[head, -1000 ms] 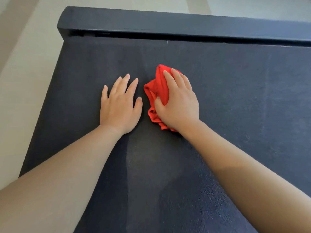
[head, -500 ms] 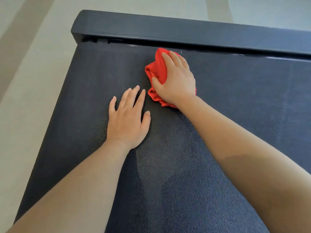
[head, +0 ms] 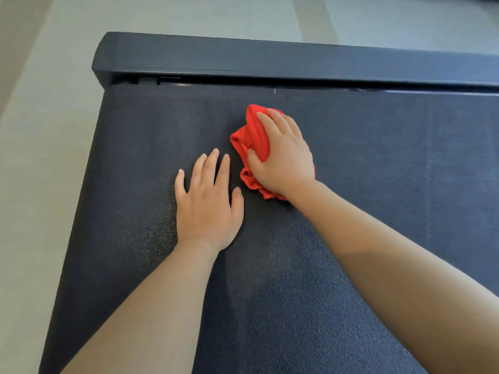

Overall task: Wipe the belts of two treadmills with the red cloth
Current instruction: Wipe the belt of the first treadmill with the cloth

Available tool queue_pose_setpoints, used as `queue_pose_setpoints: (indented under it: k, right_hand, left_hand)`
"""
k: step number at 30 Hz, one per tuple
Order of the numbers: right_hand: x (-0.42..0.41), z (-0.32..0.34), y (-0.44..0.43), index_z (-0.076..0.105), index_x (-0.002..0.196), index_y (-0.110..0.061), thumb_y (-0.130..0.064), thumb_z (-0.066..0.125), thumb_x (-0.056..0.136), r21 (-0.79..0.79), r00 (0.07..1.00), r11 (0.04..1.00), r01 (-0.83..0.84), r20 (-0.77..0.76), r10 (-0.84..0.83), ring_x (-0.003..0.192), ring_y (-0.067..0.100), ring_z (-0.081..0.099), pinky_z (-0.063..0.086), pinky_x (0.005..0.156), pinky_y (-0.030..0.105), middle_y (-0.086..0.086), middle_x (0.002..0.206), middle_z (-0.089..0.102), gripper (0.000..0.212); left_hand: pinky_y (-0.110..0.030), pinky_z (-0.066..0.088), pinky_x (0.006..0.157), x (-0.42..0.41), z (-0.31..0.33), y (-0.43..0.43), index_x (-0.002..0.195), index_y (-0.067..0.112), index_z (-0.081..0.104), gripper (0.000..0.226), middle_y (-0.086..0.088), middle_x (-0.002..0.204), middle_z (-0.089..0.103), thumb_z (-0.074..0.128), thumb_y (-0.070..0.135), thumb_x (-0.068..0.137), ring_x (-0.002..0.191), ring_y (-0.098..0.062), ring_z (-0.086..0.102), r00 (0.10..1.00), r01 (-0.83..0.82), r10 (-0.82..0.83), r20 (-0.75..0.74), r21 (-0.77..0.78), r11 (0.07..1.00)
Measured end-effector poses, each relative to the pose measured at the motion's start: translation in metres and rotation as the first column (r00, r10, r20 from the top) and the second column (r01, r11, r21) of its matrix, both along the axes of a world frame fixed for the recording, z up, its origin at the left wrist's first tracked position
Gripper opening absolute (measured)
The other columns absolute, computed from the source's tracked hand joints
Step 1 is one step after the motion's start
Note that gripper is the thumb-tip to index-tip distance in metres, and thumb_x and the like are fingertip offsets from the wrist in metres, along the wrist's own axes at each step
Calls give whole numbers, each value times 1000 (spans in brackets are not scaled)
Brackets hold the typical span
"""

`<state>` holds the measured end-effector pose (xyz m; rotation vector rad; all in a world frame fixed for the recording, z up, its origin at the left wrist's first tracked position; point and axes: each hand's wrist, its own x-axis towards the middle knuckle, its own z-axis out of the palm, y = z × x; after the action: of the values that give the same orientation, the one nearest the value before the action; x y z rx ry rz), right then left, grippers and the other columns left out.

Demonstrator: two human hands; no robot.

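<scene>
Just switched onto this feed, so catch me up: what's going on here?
A person is wiping a dark treadmill belt. The right hand grips a bunched red cloth and presses it onto the belt, a little short of the black end cover. The left hand rests flat on the belt beside the cloth, fingers spread, not touching it.

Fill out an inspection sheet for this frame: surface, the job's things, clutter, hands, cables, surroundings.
Surface: dark textured treadmill belt, with both hands on it.
Job's things: red cloth, bunched up, on the belt a little short of the black end cover.
Clutter: nothing seen.
Hands: right hand grips the cloth and presses it on the belt; left hand rests flat on the belt beside it, fingers straight.
Cables: nothing seen.
Surroundings: pale floor with darker stripes.
</scene>
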<state>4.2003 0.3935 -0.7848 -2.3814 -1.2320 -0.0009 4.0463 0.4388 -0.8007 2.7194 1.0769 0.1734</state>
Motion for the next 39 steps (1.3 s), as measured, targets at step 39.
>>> queue_pose_setpoints:
  k: [39]
  right_hand:
    - [-54, 13, -221, 36, 142, -20, -35, 58, 81, -67, 930, 927, -368, -47, 365, 139, 20, 25, 31, 108, 36, -4, 151, 32, 67]
  left_hand:
    - [-46, 31, 107, -73, 29, -88, 142, 18, 37, 53, -2, 153, 29, 38, 40, 94, 139, -23, 25, 985, 146, -148, -94, -23, 989]
